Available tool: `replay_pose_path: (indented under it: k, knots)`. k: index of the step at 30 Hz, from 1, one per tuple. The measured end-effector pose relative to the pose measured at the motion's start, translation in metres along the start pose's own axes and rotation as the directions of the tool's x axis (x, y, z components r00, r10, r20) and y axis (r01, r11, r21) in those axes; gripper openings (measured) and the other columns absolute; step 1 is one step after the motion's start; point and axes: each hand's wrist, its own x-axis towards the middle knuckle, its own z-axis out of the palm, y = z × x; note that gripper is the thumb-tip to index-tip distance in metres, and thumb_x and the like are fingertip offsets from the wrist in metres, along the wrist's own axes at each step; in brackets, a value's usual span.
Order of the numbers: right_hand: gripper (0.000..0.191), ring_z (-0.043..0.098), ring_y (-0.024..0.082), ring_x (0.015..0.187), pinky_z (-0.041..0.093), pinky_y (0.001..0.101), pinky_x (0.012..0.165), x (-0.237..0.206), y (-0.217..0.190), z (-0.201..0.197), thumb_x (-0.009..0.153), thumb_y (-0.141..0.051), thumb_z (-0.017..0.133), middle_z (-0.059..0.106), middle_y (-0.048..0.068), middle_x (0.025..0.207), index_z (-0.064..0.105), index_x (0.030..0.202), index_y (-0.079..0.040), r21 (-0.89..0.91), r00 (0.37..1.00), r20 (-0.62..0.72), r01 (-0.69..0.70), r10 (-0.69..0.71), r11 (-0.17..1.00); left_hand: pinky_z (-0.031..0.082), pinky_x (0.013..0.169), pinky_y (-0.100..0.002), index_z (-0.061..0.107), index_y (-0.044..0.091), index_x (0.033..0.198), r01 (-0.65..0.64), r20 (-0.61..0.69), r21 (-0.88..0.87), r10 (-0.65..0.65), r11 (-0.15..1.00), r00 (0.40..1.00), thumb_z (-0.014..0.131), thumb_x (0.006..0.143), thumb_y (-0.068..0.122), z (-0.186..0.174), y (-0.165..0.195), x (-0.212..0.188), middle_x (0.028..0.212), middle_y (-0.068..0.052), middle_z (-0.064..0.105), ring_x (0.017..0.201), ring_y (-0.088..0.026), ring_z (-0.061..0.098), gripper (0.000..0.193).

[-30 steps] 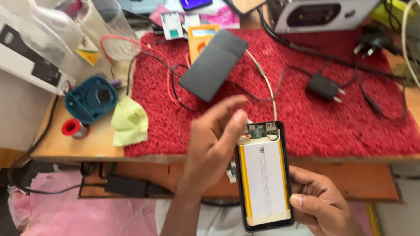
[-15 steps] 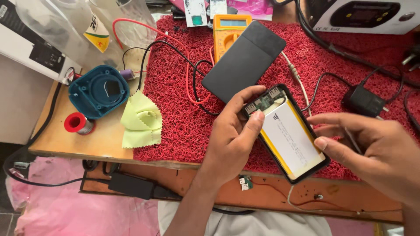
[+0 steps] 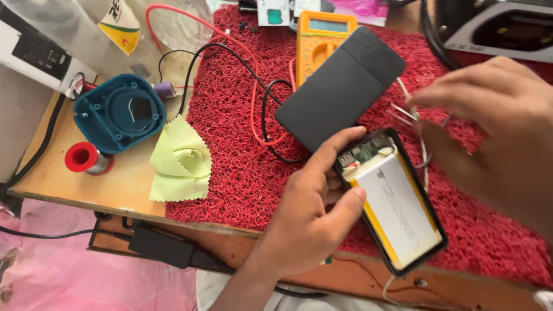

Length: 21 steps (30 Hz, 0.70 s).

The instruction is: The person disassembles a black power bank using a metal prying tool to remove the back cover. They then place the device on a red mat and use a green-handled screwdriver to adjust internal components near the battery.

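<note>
Left hand (image 3: 305,224) gripping opened power bank (image 3: 397,210) at its near-left edge, thumb across cell, forefinger up at circuit board (image 3: 363,154). Just right of power bank, right hand (image 3: 495,132), blurred, risen off case since half a second ago, fingertips pinching thin wires (image 3: 412,112). Beyond power bank, black cover (image 3: 340,86), then yellow multimeter (image 3: 322,40). Far left, green cloth (image 3: 180,161).

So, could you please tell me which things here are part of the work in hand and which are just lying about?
In hand:
left hand
opened power bank
right hand, blurred, by thin wires

Lying about:
black cover
yellow multimeter
green cloth
solder spool
blue housing
</note>
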Motion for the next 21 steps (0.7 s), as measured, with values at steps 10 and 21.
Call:
replay_pose_path:
  k: [10,21]
  knots:
    - [0.030,0.065,0.022,0.072,0.049,0.0324,0.061,-0.012,-0.009,0.029,0.073,-0.006,0.085,0.069,0.013,0.092,0.075,0.101,-0.001,0.332,0.992,-0.018,0.123,-0.124,0.935,0.055,0.104,-0.029,0.029,-0.001,0.167,0.003,0.031,0.048,-0.004,0.999,1.000,0.058,0.100,-0.002,-0.004,0.007,0.006,0.129,-0.015,0.066,0.115,-0.013,0.066,0.072]
    - [0.059,0.059,0.002,0.061,0.048,0.0223,0.053,-0.089,0.077,0.039,0.060,-0.036,0.091,0.072,-0.005,0.093,0.078,0.115,-0.022,0.335,0.877,0.475,-0.253,0.069,0.907,0.051,0.105,-0.030,0.026,0.001,0.161,0.093,-0.019,-0.086,-0.095,0.992,0.995,0.055,0.094,-0.003,0.001,0.011,0.008,0.133,-0.013,0.061,0.118,-0.013,0.062,0.073]
